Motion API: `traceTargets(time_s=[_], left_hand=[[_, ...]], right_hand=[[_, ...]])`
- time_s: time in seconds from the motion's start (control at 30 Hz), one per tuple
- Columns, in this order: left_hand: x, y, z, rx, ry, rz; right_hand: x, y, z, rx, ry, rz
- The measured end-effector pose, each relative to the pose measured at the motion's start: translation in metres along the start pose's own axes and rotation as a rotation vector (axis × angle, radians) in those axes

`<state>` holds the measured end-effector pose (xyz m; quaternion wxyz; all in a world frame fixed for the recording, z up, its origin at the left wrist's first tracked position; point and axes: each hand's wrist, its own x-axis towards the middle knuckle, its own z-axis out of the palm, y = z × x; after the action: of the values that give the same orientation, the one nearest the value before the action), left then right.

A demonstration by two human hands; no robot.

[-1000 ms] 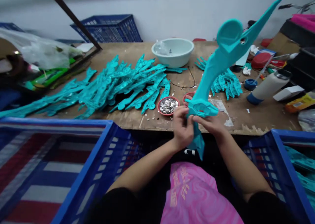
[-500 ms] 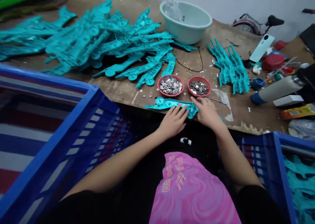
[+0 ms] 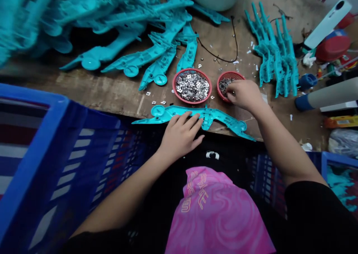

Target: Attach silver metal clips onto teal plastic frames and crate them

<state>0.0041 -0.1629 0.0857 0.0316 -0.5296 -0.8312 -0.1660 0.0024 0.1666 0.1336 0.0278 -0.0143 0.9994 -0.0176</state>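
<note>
Now rests the left hand, with fingers spread apart, on the teal part along the near edge of the table, just beside the large basket; dips the right hand into the small basket, with fingertips bent close. Cannot tell of any grip on the metal bits.

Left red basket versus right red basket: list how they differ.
The left red basket looks wider than the right red basket.
The left red basket is filled with bright, flat metal pieces; the right red basket holds darker metal pieces.
The left red basket has no hand in it, while fingers of the right hand reach into the right red basket.
Both are round and sit on the table.
</note>
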Motion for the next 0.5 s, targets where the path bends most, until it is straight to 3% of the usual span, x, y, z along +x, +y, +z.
traceTargets(time_s=[0.1, 0.2, 0.3, 0.4, 0.5], left_hand=[[0.015, -0.001, -0.001, -0.124, 0.062, 0.130], [0.043, 0.009, 0.011, -0.227, 0.039, 0.260], [0.071, 0.021, 0.022, -0.333, 0.059, 0.276], [0.084, 0.032, 0.022, -0.563, 0.184, 0.160], [0.080, 0.046, 0.012, -0.910, 0.203, -0.037]], right_hand=[[-0.005, 0.008, 0.003, 0.156, 0.208, 0.063], [-0.011, 0.021, 0.006, 0.315, 0.458, 0.168], [-0.025, 0.025, 0.005, 0.382, 0.555, 0.261], [-0.051, 0.002, -0.006, 0.433, 0.554, 0.256], [-0.084, -0.048, -0.020, 0.446, 0.505, 0.187]])
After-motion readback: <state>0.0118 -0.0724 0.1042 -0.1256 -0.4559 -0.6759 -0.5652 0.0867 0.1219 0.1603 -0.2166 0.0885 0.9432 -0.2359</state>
